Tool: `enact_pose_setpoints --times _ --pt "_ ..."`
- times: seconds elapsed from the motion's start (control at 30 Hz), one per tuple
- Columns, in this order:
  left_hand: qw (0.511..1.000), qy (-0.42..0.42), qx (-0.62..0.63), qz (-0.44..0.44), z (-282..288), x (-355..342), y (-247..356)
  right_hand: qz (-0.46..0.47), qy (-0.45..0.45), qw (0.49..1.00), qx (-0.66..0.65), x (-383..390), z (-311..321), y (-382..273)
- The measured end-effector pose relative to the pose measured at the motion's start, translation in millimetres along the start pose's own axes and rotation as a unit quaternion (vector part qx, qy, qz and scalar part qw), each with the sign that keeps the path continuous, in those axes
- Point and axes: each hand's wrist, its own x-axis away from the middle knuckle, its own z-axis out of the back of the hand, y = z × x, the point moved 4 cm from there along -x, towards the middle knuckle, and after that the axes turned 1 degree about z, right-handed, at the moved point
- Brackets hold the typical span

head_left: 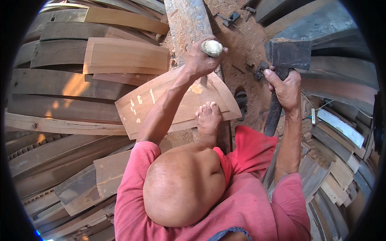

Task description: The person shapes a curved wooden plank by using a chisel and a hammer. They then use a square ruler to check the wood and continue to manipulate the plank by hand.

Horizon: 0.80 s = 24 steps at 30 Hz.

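Observation:
My left hand [199, 60] is closed around a chisel, its pale round handle top [212, 47] facing up and its lower part standing on a curved wooden board [161, 112] beside a patch of shavings [196, 88]. The board has several pale marks or cuts on its left half. My right hand [284, 86] grips the dark handle of a mallet with a blocky head [289, 55], held to the right of the board. My bare foot [208, 118] rests on the board, below the chisel.
A long worn plank [187, 20] runs beneath the board. Stacks of curved wooden pieces [60, 84] fill the left, with more wooden offcuts [337, 152] on the right. Small metal tools [231, 19] lie on the sawdust-covered ground [237, 48] at the top, and sandals [241, 100] lie right of the board.

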Motion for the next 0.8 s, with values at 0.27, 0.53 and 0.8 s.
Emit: enact_pose_setpoints --times 0.27,0.53,0.8 --pt "0.972 0.089 0.145 -0.161 -3 26 30 0.138 0.062 0.987 -0.057 76 10 -78" --pt "0.983 0.088 0.075 -0.140 4 44 19 0.266 0.116 0.954 -0.077 118 1 -130" --pt "0.980 0.101 0.106 -0.134 4 49 15 0.276 0.121 0.951 -0.071 119 2 -134"
